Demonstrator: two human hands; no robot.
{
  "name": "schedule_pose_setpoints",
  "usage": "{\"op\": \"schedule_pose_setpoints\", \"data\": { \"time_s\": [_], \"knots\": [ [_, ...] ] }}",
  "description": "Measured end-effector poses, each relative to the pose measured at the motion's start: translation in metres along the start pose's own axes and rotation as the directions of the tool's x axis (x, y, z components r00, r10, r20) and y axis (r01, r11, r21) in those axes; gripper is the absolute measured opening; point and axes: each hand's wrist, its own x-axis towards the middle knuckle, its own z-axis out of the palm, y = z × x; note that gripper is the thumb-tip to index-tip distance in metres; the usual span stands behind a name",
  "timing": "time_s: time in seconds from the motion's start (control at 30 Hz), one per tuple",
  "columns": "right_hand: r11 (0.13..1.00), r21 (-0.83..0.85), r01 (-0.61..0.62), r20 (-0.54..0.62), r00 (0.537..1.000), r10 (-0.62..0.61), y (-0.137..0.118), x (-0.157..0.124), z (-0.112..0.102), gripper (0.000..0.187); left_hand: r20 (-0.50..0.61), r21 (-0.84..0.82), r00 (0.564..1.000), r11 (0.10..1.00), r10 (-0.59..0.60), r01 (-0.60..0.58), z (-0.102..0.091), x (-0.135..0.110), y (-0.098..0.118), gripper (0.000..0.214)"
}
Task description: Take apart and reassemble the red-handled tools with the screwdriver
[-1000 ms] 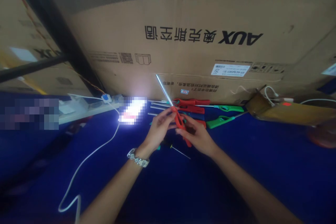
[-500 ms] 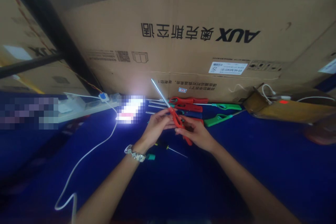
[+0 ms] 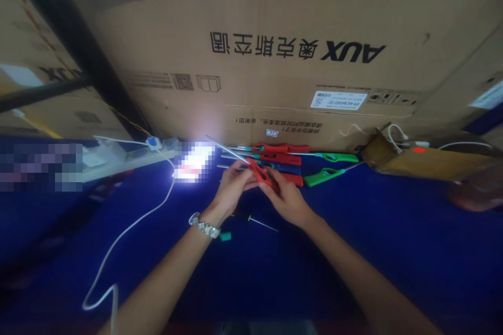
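Observation:
Between both hands is a red long-necked lighter (image 3: 257,171), its metal tube slanting up to the left. My left hand (image 3: 231,186), with a bracelet on the wrist, grips it near the base of the tube. Around its handle my right hand (image 3: 288,199) is closed, hiding part of the red body. Several other lighters lie just behind: a red lighter (image 3: 281,158) in the row and a green lighter (image 3: 324,177) to the right. Below the hands lie a thin screwdriver (image 3: 263,224), its handle partly hidden, and a small green piece (image 3: 225,236).
A large cardboard box (image 3: 259,5) stands behind the blue surface (image 3: 377,230). A bright blurred screen (image 3: 194,162) and a white cable (image 3: 129,227) are at the left. An open brown carton (image 3: 428,162) with cables sits at the right.
The red lighter has tilted lower, its tube tip swinging down and left. My right hand has turned over the handle and covers more of it.

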Motion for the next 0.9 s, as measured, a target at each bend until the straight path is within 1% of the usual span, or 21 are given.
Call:
{"op": "schedule_pose_setpoints", "data": {
  "time_s": [0.07,0.23,0.37,0.43,0.53,0.6,0.67,0.77,0.83,0.9],
  "knots": [
    [1.0,-0.012,-0.014,-0.029,0.999,0.013,-0.002,0.001,0.002,0.054,-0.018,0.003,1.0,1.0,0.0,0.0,0.0,0.0,0.001,0.033],
    [1.0,0.027,0.004,-0.08,0.997,-0.001,0.0,0.003,0.003,0.042,-0.037,0.029,0.999,0.999,0.016,-0.015,0.0,0.001,0.001,0.027],
    [0.999,0.01,0.041,-0.066,0.997,-0.04,0.003,0.002,0.001,0.037,-0.021,0.046,1.0,0.999,0.018,-0.017,-0.002,0.002,-0.003,0.026],
    [0.998,0.037,0.046,-0.066,0.997,-0.044,0.005,0.001,-0.001,0.036,-0.021,0.05,1.0,0.999,0.011,-0.01,-0.004,0.003,-0.007,0.024],
    [0.982,0.189,-0.004,-0.08,0.997,0.02,0.007,0.0,-0.002,0.039,-0.063,0.063,0.998,0.998,-0.011,0.015,-0.004,0.004,-0.012,0.02],
    [0.958,0.283,-0.052,-0.082,0.994,0.078,0.01,0.001,-0.002,0.043,-0.065,0.057,0.997,0.998,-0.037,0.041,-0.004,0.004,-0.013,0.017],
    [0.94,0.331,-0.09,-0.081,0.989,0.123,0.012,0.002,-0.002,0.046,-0.043,0.036,0.997,0.998,-0.056,0.057,-0.002,0.003,-0.012,0.017],
    [0.925,0.36,-0.123,-0.1,0.981,0.169,0.015,0.005,-0.001,0.05,-0.029,-0.003,0.997,0.997,-0.073,0.073,-0.002,0.002,-0.006,0.022],
    [0.934,0.335,-0.123,-0.152,0.971,0.182,0.016,0.007,-0.001,0.052,-0.057,0.027,0.998,0.999,-0.034,0.035,-0.004,0.003,-0.003,0.03],
    [0.946,0.304,-0.112,-0.209,0.961,0.181,0.016,0.009,-0.001,0.054,-0.097,0.126,0.992,0.989,0.084,-0.071,-0.008,0.005,-0.001,0.037]
  ]
}}
